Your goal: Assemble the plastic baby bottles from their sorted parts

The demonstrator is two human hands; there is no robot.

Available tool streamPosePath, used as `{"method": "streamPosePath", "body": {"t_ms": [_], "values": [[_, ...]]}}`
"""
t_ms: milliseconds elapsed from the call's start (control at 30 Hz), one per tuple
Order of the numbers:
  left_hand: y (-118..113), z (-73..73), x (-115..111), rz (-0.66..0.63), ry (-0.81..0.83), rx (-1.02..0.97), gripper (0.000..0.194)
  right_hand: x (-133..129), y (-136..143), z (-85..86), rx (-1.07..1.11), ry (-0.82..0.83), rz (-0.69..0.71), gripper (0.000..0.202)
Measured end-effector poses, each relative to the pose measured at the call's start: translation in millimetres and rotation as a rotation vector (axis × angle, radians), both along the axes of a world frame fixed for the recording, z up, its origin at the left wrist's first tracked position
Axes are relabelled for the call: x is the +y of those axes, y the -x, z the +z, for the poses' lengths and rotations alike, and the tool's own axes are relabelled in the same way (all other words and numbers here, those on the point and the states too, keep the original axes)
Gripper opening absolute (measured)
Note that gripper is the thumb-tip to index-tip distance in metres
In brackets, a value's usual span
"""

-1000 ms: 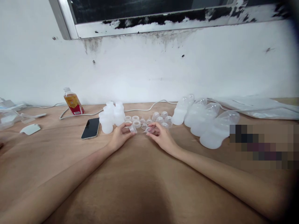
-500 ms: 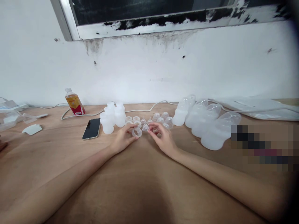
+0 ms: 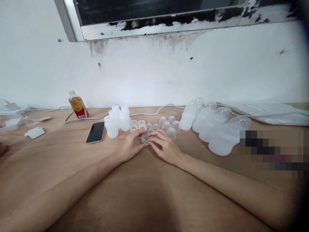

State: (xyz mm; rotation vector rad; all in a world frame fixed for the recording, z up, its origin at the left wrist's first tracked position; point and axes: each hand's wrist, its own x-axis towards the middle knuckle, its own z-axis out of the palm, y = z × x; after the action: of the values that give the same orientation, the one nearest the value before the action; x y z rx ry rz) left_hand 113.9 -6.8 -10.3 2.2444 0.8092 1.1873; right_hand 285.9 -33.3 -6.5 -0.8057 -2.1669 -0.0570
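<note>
My left hand [image 3: 133,145] is closed around the near side of a clear screw ring [image 3: 145,138], held low over the wooden table. My right hand [image 3: 165,146] pinches at the ring's right side with its fingertips; the clear bottle teat in them is mostly hidden by fingers. Just beyond the hands lie several loose clear teats [image 3: 155,126]. Several whitish rings [image 3: 134,128] rest in rows behind my left hand. Clear dome caps [image 3: 171,132] stand in a group behind my right hand.
White bottle bodies [image 3: 112,129] stand at left beside a phone [image 3: 95,132]. Capped bottles [image 3: 219,141] stand at right. A drink bottle [image 3: 78,105], a cable [image 3: 154,113] and a plastic bag [image 3: 265,112] lie toward the wall. Another person's hand [image 3: 3,149] shows at the left edge.
My right hand has moved left with the teat, up to the ring. My left hand has shifted slightly right, and the ring now lies flatter between both hands.
</note>
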Motion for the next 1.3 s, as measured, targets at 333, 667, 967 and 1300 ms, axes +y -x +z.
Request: {"method": "streamPosePath", "body": {"t_ms": [333,667,967,1300], "values": [[-0.9,8.3,-10.6,-0.085,-0.204,0.165,0.034,11.4,0.3,-5.2,0.203,0.482,-0.050,0.030],[-3.1,5.8,-7.8,0.073,0.044,0.098,0.015,7.9,0.9,-0.1,0.168,0.515,-0.039,0.016],[-4.6,-2.2,-0.5,0.077,0.212,0.028,0.015,7.4,3.0,-0.6,0.101,0.438,-0.071,0.020],[-6.9,-0.1,-3.2,0.147,0.104,0.118,0.008,6.2,8.5,-3.5,0.003,0.300,-0.090,0.016]]}}
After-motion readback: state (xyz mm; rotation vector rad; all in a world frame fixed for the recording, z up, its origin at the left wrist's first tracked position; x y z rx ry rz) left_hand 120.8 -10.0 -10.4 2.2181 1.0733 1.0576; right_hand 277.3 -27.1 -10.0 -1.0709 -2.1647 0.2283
